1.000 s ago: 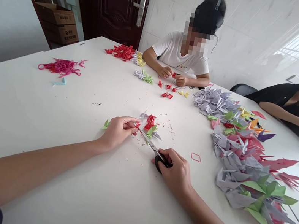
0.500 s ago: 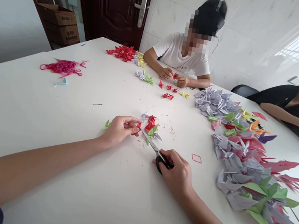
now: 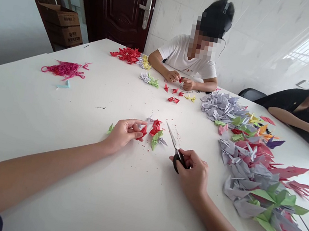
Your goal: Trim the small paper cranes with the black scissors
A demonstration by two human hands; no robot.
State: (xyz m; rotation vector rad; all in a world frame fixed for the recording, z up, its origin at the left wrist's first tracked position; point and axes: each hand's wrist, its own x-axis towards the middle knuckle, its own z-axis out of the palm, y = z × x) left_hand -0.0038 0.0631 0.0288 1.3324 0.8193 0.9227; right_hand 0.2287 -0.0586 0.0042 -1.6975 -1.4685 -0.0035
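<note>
In the left hand (image 3: 122, 135), red paper crane (image 3: 142, 132), scissors (image 3: 172, 138) in right hand (image 3: 193, 174)

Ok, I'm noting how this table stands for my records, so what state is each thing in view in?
Left hand: pinching red folded paper
Right hand: gripping scissors, blades shut, touching no paper
Dark wooden door: shut
Cardboard boxes: stacked
</note>
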